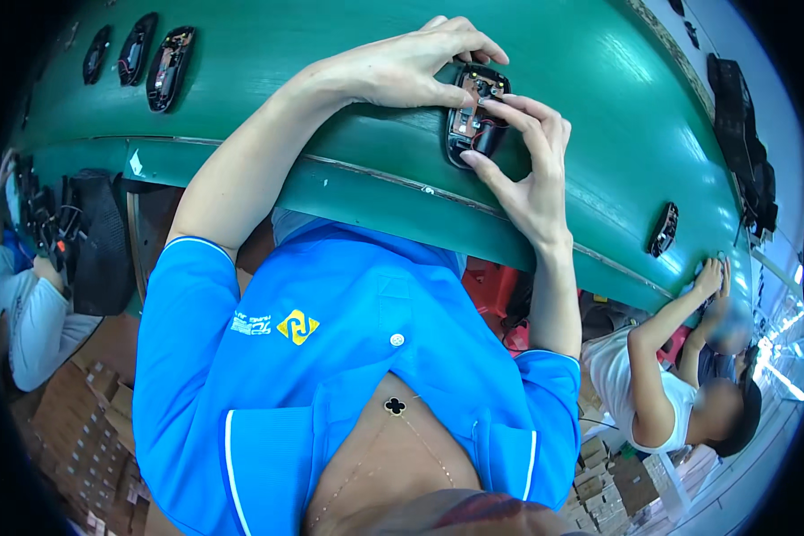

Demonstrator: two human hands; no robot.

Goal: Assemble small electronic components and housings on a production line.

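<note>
On the green bench top lies an open black oval device housing (463,147), with a brown circuit board, small yellow parts and thin red wires showing inside. My left hand (406,67) grips its far end, the thumb on the left side and the fingers curled around the far edge. My right hand (536,161) has its thumb against the near end. Its index and middle fingers reach over the board's right side, perhaps pinching something too small to make out.
Several similar open housings (170,70) lie at the far left of the green bench (304,45), and another housing (664,230) lies to the right. A co-worker (657,384) works at the right along the bench. Another person (31,304) is at the left, beside black items. Cardboard boxes (80,438) stand below.
</note>
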